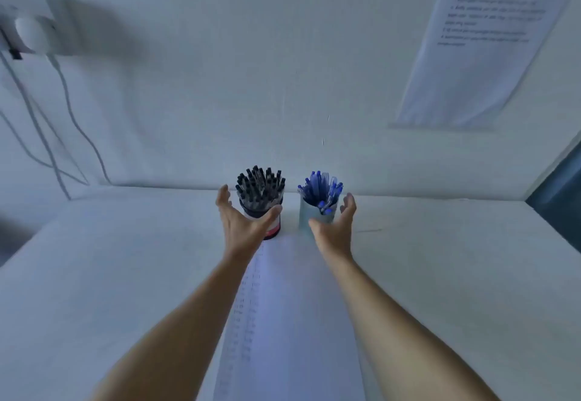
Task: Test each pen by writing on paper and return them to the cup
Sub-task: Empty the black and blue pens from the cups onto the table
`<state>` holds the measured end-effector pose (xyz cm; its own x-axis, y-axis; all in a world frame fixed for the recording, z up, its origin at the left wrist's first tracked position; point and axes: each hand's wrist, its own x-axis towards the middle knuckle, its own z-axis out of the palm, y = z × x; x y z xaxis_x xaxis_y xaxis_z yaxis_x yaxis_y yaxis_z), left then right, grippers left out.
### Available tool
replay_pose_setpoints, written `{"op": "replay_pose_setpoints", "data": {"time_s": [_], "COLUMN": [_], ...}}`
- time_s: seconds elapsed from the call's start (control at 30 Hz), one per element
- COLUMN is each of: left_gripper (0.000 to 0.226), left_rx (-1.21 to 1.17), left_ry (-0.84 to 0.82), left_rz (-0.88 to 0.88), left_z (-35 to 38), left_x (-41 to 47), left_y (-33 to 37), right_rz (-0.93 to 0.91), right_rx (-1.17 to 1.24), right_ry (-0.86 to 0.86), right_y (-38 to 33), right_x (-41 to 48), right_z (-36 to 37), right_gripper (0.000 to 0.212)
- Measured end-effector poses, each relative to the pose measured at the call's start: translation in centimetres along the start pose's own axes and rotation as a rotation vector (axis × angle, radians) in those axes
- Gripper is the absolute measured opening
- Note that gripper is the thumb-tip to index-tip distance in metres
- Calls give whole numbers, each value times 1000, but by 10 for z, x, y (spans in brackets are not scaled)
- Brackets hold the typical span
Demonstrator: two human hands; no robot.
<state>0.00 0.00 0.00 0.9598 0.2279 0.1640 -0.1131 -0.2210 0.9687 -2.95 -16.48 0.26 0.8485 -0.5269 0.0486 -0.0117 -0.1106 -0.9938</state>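
At the far edge of the table [94,259], a dark cup [274,227] of black pens [261,187] stands just left of a pale cup [309,213] of blue pens [320,190]. The left hand [242,221] is spread around the dark cup and the right hand [336,227] is spread around the pale one; whether either touches its cup cannot be told. A written-on paper [292,306] lies between the forearms.

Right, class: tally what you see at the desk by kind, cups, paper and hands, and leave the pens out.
Cups: 2 (dark cup, pale cup)
Paper: 1
Hands: 2 (left hand, right hand)
Total: 5
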Motion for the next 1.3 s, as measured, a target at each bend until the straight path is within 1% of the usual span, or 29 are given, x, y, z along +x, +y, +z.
{"op": "replay_pose_setpoints", "data": {"time_s": [0.07,0.1,0.13,0.2,0.23,0.27,0.3,0.4,0.5,0.6,0.7,0.8,1.0,1.13,1.3], "left_gripper": [126,124,118,92,79,71,68,70,69,68,72,75,72,66,68], "left_rx": [-47,-41,-12,43,52,66,68,82,105,120,99,82,92,100,114], "left_ry": [-49,-76,-102,-97,-86,-77,-74,-71,-57,-51,-25,19,58,89,108], "left_rz": [-63,-91,-120,-140,-152,-158,-161,-156,-126,-90,-74,-69,-105,-122,-135], "left_z": [5,6,8,11,13,13,13,10,3,-11,-29,-44,-65,-70,-70], "left_x": [5,6,7,6,6,5,6,6,1,-10,-24,-39,-63,-71,-74], "left_y": [-4,-6,-12,-13,-11,-9,-10,-7,-5,-5,-6,-5,-14,-17,-16], "right_rz": [33,39,45,30,30,29,24,-2,-28,-53,-74,-92,-105,-122,-125], "right_rx": [-16,-33,-33,-31,-25,-27,-23,-32,-2,8,-3,-15,-42,-51,-53], "right_ry": [-57,-71,-76,-53,-45,-47,-51,-49,0,38,92,126,222,223,202], "right_y": [1,5,12,18,19,19,19,18,18,16,17,23,38,41,39], "right_x": [1,1,3,6,8,8,9,8,7,2,-9,-23,-48,-57,-62], "right_z": [3,2,3,4,4,4,3,1,-7,-24,-47,-70,-98,-105,-105], "right_gripper": [100,100,94,77,73,73,74,72,69,67,64,65,70,67,69]}}
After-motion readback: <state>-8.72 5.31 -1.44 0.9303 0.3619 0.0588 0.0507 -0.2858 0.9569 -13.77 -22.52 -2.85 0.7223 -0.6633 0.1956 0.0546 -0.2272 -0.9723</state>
